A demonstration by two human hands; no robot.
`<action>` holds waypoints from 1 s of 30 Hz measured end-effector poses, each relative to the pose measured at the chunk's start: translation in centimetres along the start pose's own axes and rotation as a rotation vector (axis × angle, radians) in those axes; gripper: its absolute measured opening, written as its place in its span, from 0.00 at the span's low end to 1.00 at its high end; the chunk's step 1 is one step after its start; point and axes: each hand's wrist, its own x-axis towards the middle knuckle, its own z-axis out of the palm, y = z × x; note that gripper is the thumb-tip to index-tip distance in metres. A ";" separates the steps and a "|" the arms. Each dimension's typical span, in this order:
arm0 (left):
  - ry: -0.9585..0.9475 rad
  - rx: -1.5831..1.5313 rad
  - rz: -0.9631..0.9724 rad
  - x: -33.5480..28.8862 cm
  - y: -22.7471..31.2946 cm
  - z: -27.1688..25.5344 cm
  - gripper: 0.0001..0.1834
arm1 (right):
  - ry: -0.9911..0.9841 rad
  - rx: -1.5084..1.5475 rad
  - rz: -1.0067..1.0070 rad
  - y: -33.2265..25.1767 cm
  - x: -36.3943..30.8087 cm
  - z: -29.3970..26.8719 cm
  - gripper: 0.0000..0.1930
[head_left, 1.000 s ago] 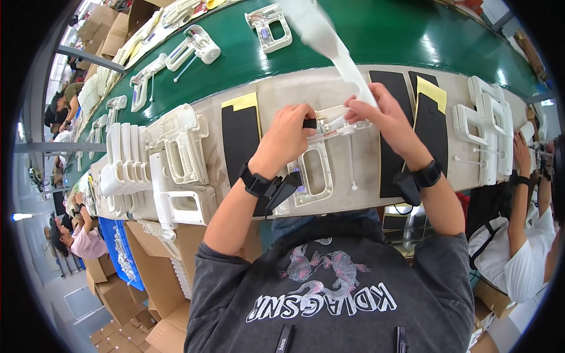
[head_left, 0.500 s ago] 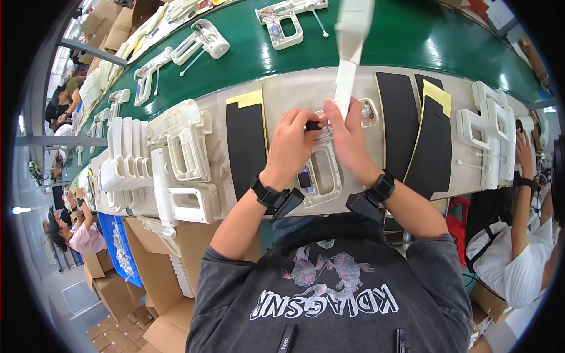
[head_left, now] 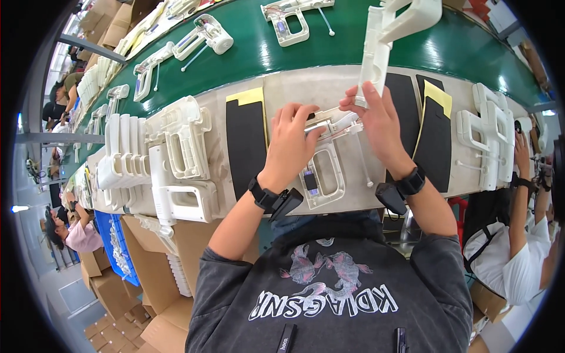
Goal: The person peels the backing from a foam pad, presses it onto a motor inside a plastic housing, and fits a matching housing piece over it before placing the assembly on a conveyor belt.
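In front of me lies an open white plastic housing half [head_left: 338, 191] with a loop handle. It contains wires and a purple cell with a black wrap [head_left: 310, 181]. My left hand [head_left: 290, 138] curls over its upper end, thumb and fingers closed around it beside a small black part [head_left: 311, 116]. My right hand [head_left: 381, 120] grips the lower end of another white housing half [head_left: 375, 56], raised and tilted over the bench, its loop handle toward the far side. A thin white rod with a ball end [head_left: 369, 182] lies right of the open half.
Black foam sheets with yellow backing [head_left: 246, 150] lie on both sides. White housings [head_left: 176, 170] are stacked at left, more [head_left: 485, 135] at right. Across the bench, a green conveyor [head_left: 247, 59] carries opened units. A co-worker's hand [head_left: 522, 150] is at far right.
My right hand has moved right, away from the open half, and the raised shell has turned, showing its loop handle. My left hand stays at the open half, whose upper end is more exposed.
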 end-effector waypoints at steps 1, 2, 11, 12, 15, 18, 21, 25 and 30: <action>0.000 0.026 -0.036 0.2 0.0 0.1 0.18 | 0.000 -0.002 -0.002 -0.3 -0.2 -0.5 0.18; 0.002 0.025 -0.035 0.4 -0.1 0.1 0.18 | -0.013 -0.016 -0.018 -0.6 -0.4 -1.0 0.18; -0.122 -0.359 -0.344 0.6 0.7 -0.9 0.23 | -0.086 -0.089 -0.039 -2.4 -1.7 -6.2 0.17; -0.113 -0.344 -0.331 0.4 0.6 -0.6 0.21 | -0.080 -0.099 -0.037 -2.6 -1.6 -6.6 0.17; -0.061 -0.257 -0.245 -0.2 0.4 -0.2 0.18 | -0.067 -0.102 -0.038 -2.7 -1.6 -7.4 0.19; 0.007 -0.063 -0.059 -0.3 0.0 0.0 0.15 | -0.072 -0.074 -0.020 -2.9 -1.7 -7.7 0.21; 0.021 0.053 0.043 -0.4 -0.1 0.3 0.14 | -0.064 -0.080 -0.019 -3.1 -1.8 -8.0 0.22; 0.009 0.097 0.038 -0.4 0.1 0.4 0.15 | -0.084 -0.094 -0.012 -3.5 -1.9 -8.3 0.21; 0.019 0.144 0.057 -0.7 0.0 0.3 0.17 | -0.105 -0.143 -0.025 -4.5 -1.4 -8.5 0.21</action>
